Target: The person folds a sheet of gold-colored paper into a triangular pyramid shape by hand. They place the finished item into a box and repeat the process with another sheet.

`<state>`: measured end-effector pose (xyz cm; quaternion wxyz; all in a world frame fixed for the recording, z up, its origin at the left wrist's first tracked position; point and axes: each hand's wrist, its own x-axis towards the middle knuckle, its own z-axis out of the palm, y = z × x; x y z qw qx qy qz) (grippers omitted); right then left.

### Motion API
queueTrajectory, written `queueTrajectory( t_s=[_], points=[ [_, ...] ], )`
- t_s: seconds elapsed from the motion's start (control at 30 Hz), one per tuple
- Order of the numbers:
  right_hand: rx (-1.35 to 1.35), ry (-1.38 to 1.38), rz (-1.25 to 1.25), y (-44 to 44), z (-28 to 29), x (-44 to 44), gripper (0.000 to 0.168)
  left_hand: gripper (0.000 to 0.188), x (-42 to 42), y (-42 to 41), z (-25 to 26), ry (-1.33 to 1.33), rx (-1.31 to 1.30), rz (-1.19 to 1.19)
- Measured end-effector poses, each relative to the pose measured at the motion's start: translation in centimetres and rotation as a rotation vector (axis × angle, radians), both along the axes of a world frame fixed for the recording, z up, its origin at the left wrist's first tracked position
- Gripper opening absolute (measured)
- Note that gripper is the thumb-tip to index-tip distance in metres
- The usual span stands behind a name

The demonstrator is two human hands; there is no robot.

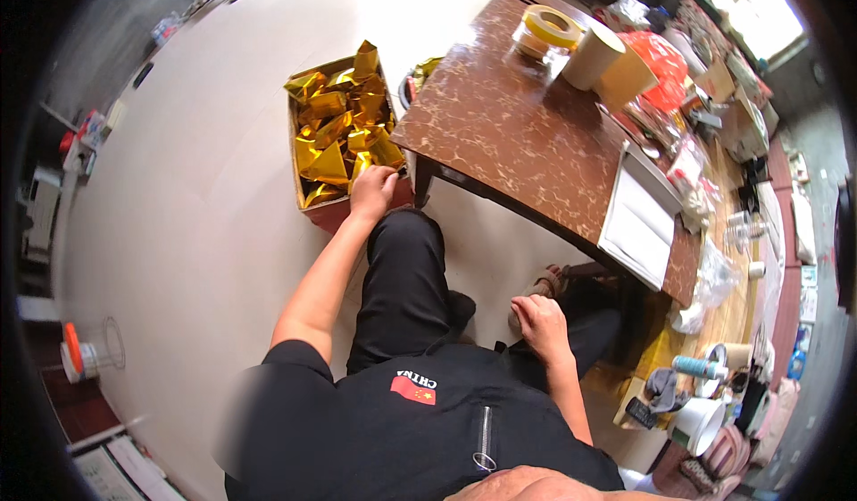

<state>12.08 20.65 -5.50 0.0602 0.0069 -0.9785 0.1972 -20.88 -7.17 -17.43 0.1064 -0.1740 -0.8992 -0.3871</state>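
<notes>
Reaching to the near edge of a cardboard box (294, 146), my left hand (373, 192) has its fingers bent beside the gold foil pieces (328, 166) that fill the box. Whether it grips one of them cannot be made out. My right hand (541, 323) is raised above my right thigh, its fingers curled together and nothing visible in them. Right of the box stands a brown marble-patterned table (509, 119). On it are rolls of yellow tape (552, 26), a tan cardboard-like roll (594, 56) and a tray with white paper sheets (639, 223).
The table's corner and leg (423, 180) stand close to the box and my left hand. A container with more gold foil (428, 67) shows behind that corner. On the right, a wooden surface (726, 300) holds plastic bags, a red bag (656, 69) and a white bucket (697, 427).
</notes>
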Motion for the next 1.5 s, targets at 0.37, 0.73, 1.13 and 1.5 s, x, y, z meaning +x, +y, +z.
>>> queueTrajectory(
  t_s=[0.37,0.73,1.13,1.5],
  points=[
    [0.166,0.437,-0.365,10.1,3.1,-0.5,0.026,0.04,13.2,3.1,6.6,0.091,-0.222,-0.088],
    [0.183,0.152,-0.311,21.6,4.2,-1.0,0.045,0.038,13.7,4.5,6.3,0.158,-0.384,-0.047],
    [0.407,0.139,-0.232,22.6,5.8,-2.4,0.018,0.038,13.5,4.2,6.2,0.152,-0.403,-0.022],
    [-0.149,0.074,-0.464,25.6,5.6,-3.1,0.023,0.036,13.3,3.9,6.2,0.142,-0.386,-0.021]
  ],
)
